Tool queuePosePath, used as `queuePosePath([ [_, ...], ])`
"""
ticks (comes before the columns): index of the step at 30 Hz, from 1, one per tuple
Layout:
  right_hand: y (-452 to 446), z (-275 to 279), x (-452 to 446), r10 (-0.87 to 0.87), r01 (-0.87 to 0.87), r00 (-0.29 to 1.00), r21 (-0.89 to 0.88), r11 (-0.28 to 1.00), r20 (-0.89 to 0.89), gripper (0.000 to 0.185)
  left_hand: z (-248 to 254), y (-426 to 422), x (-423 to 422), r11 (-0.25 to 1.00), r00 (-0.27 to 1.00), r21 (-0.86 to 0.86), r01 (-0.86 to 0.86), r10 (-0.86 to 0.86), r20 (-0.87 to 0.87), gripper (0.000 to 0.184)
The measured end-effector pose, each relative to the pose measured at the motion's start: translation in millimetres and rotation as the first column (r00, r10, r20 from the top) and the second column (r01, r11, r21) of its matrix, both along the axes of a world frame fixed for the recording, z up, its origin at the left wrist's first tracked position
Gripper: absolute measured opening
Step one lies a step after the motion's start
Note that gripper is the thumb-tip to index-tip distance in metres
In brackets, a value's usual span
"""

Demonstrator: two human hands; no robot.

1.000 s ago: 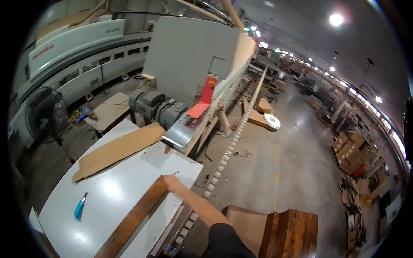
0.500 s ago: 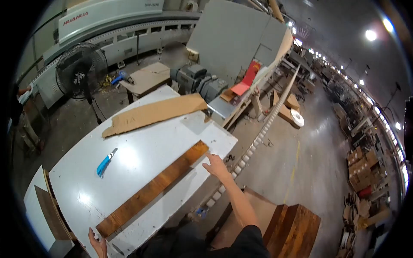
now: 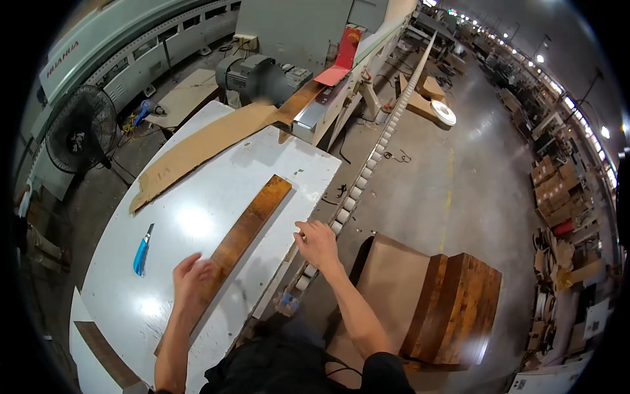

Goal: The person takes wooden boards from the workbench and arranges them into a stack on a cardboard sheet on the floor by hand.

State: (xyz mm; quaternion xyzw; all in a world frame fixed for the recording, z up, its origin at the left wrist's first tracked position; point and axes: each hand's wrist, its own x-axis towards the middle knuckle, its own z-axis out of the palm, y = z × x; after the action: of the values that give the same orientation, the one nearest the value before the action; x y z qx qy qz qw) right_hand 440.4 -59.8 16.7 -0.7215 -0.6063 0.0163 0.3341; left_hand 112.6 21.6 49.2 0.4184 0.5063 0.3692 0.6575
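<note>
Spreads out as a workshop with a concrete floor, crossed by a roller track running from the near side to the far right. Shows a white table on the left side of the track, with a cardboard sheet towards the far edge and a blue knife at left. Lies flat on that table, as a brown plank, slanting from near left to far right. Seems to be a moment of handling the plank, between firm holds. Calls, for any secure grip, for fingers closed round both long edges, well away from the knife. Has the left hand raised at the plank's left edge, overlapping it in view, fingers loosely bent and blurred, wrapped round nothing; cannot tell whether touching. Has the right hand empty, fingers relaxed and partly curled, right of the plank and apart from it, around the table's right edge. Includes stacked boards farther right, on the near side, well apart from the plank.
</note>
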Motion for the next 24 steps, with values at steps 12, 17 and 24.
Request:
queuePosePath([
  [12, 9, -3, 5, 0.001, 0.017, 0.994, 0.152, 0.988, -0.112, 0.015, -64, 263, 231, 0.975, 0.899, -0.199, 0.1, -0.003, 0.438, 0.06],
  [17, 8, 0, 8, 0.014, 0.003, 0.99, 0.116, 0.993, -0.142, 0.016, -68, 277, 253, 0.972, 0.827, -0.157, 0.173, -0.057, 0.559, 0.041],
  [24, 17, 12, 5, -0.001, 0.004, 0.961, 0.009, 1.0, -0.278, 0.028, -63, 212, 208, 0.998, 0.933, -0.039, 0.045, -0.028, 0.359, 0.027],
])
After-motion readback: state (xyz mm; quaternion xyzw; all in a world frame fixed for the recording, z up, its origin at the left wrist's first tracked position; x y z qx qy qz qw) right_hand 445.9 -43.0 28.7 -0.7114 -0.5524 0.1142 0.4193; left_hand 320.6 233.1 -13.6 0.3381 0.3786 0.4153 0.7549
